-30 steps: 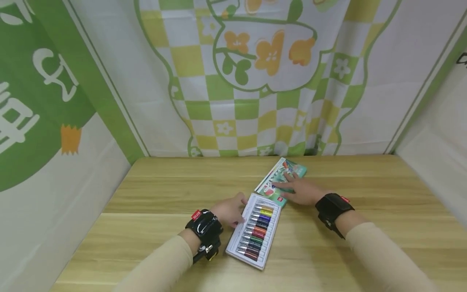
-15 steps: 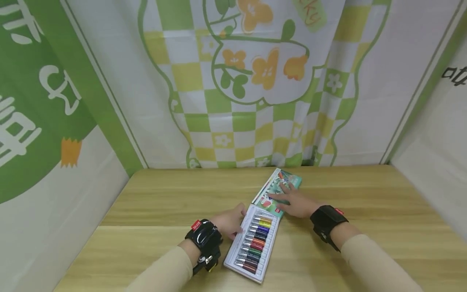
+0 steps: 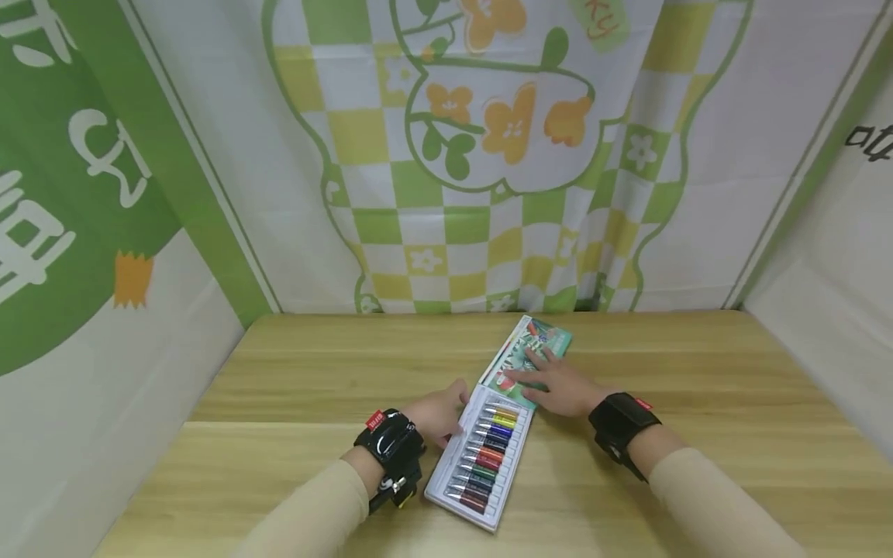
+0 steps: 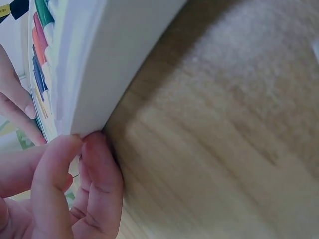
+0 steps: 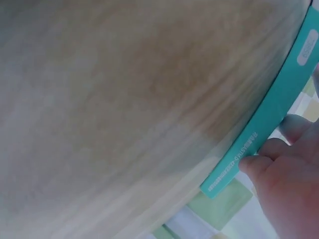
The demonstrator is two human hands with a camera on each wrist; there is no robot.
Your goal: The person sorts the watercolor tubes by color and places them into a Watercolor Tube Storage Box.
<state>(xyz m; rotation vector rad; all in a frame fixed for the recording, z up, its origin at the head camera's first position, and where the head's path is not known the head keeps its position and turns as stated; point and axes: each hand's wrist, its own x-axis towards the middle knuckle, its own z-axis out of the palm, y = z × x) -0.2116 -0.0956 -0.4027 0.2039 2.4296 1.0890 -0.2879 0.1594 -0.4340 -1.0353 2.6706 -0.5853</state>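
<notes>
A white tray [image 3: 455, 487] with a row of colored paint tubes [image 3: 481, 465] lies slanted on the table. My left hand [image 3: 438, 412] holds its left edge near the far end; in the left wrist view the thumb and curled fingers [image 4: 99, 169] pinch at the tray's corner [image 4: 99, 99]. Beyond the tray lies a flat teal box [image 3: 558, 338] with a printed picture, its near end meeting the tray's far end. My right hand [image 3: 562, 385] rests on the box with fingers spread; the right wrist view shows the fingertips along the box's teal side [image 5: 269, 112].
The wooden table [image 3: 314, 364] runs back to a green-and-yellow checkered curtain [image 3: 467, 225]. Printed fabric walls stand on the left [image 3: 174, 325] and right [image 3: 816, 287]. Black wrist cameras are strapped to my left wrist [image 3: 392, 443] and right wrist [image 3: 622, 430].
The head view has shifted a little. The teal box and my right hand have slid slightly left. My left hand keeps its hold on the tray's edge.
</notes>
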